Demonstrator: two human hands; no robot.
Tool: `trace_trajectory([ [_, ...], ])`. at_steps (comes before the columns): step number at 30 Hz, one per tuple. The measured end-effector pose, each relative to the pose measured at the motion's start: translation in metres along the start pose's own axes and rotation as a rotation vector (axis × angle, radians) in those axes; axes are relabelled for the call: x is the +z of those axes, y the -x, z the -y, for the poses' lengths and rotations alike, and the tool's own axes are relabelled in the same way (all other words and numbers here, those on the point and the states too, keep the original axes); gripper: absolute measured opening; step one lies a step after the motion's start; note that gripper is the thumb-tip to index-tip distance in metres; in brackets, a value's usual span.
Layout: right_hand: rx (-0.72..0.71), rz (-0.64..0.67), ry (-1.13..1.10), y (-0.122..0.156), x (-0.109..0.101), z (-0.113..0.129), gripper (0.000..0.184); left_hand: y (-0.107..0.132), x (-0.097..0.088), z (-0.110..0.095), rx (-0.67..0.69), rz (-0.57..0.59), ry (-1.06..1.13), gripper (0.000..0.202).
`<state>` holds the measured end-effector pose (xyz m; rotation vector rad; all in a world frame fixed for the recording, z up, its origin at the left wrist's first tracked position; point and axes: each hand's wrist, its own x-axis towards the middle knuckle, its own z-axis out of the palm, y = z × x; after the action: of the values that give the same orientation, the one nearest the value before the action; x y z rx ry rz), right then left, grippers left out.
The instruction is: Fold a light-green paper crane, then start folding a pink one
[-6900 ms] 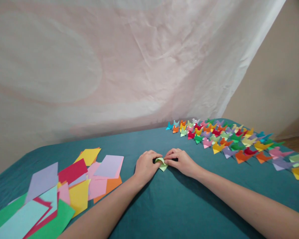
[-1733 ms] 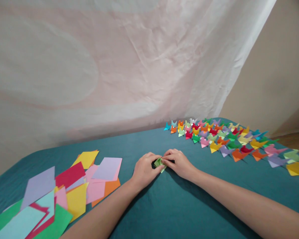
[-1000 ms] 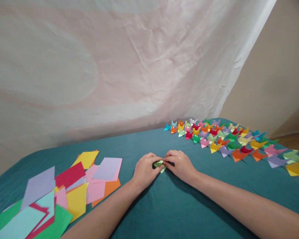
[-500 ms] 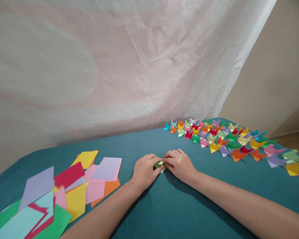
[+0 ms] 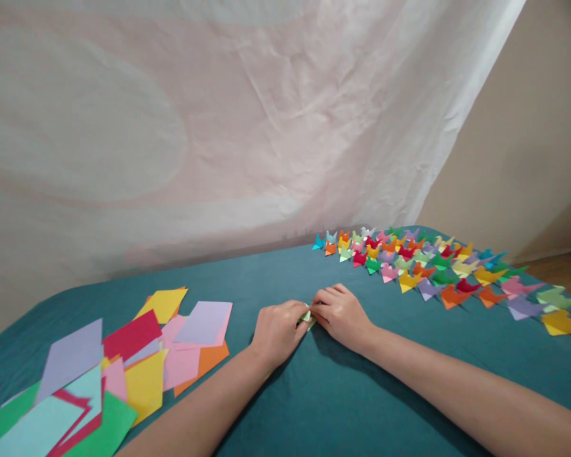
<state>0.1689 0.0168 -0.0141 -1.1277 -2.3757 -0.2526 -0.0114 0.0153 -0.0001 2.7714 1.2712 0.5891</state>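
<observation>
A small light green folded paper [image 5: 307,317] lies on the teal cloth [image 5: 342,393] between my hands, mostly hidden by fingers. My left hand [image 5: 278,329] is curled with its fingertips pressed on the paper's left side. My right hand [image 5: 340,313] is curled too, its fingers pinching the paper from the right. Both hands touch each other over the piece.
Several loose coloured paper sheets [image 5: 124,355] lie spread at the left. Rows of small folded paper figures [image 5: 433,266] in many colours stand at the back right. A white sheet [image 5: 219,127] hangs behind the table, and a beige wall [image 5: 528,146] is at the right.
Both hands have drawn closer together over the green paper, so less of it shows now. The hands stay in the same spot on the cloth.
</observation>
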Motion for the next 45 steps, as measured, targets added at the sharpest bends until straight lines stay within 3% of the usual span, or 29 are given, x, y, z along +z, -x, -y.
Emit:
trace_trajectory([
  [19, 0.19, 0.031, -0.201, 0.009, 0.002, -0.004, 0.017, 0.0, 0.001, 0.0, 0.065, 0.043, -0.131, 0.018],
  [35, 0.123, 0.024, -0.147, 0.01, 0.001, -0.004, 0.017, -0.002, 0.001, -0.001, 0.122, 0.043, -0.206, 0.021],
  [45, 0.049, 0.103, -0.088, 0.01, -0.008, -0.002, 0.02, -0.001, -0.005, -0.005, 0.137, 0.093, -0.205, 0.025],
])
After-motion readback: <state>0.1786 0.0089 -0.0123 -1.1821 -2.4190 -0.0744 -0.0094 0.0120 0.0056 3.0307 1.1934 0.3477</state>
